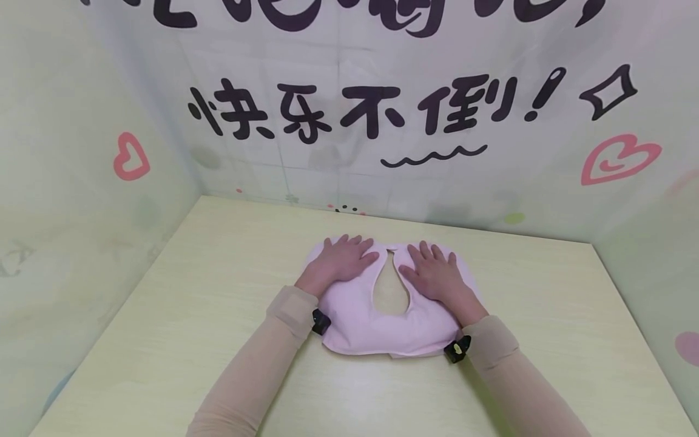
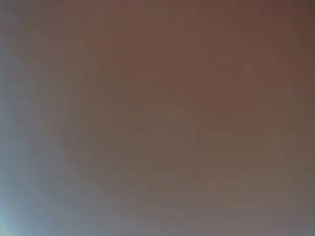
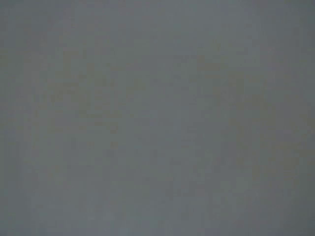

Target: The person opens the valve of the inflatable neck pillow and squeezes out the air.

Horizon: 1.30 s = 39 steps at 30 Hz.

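A pink bib [image 1: 360, 328] lies spread on the table, its teardrop-shaped neck opening toward the middle and its two upper ends meeting at the far side. On the bib's upper left part rests my left hand [image 1: 341, 261], palm down with the fingers extended. My right hand [image 1: 435, 274] lies on the upper right part in the same way, thumb near the opening. Both palms hide some of the cloth beneath them. The left wrist view is a brown blur and the right wrist view a grey one, with no detail in either.
The pale wooden table [image 1: 218, 273] extends around the bib on all sides. Behind it stands a back wall [image 1: 338, 60] with black lettering, and printed side panels border the table left and right. Each wrist wears a small black camera [image 1: 321, 322].
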Each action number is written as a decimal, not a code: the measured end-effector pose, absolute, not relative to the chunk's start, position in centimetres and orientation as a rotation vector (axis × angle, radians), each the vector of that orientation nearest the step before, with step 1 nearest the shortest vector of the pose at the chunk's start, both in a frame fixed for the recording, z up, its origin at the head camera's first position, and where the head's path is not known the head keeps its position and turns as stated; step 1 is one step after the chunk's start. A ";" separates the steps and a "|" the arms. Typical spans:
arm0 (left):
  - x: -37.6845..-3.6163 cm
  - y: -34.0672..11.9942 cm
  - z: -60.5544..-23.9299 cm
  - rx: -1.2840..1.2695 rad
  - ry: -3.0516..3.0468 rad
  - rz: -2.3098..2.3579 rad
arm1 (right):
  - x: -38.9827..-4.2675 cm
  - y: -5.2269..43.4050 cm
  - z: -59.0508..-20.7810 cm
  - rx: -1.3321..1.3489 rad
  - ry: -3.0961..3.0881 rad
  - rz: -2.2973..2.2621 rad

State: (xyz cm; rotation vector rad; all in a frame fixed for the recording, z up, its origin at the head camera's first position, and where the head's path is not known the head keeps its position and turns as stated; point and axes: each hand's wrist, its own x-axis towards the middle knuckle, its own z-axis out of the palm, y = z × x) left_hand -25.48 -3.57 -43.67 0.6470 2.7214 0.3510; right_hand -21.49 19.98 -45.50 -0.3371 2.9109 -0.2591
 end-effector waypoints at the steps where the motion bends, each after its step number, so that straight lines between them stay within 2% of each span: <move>1: -25.4 -3.6 -43.8 0.648 2.731 0.355 | -21.4 20.0 -45.5 -0.341 2.923 -0.260; 9: -24.7 -4.5 -43.3 0.651 2.832 0.394 | -20.4 20.3 -44.3 -0.327 3.032 -0.278; 24: -21.9 -5.1 -38.6 0.857 2.976 0.376 | -18.2 20.3 -40.3 -0.429 3.165 -0.248; 39: -21.5 -4.1 -41.8 0.876 2.896 0.289 | -17.8 19.7 -43.1 -0.446 3.121 -0.285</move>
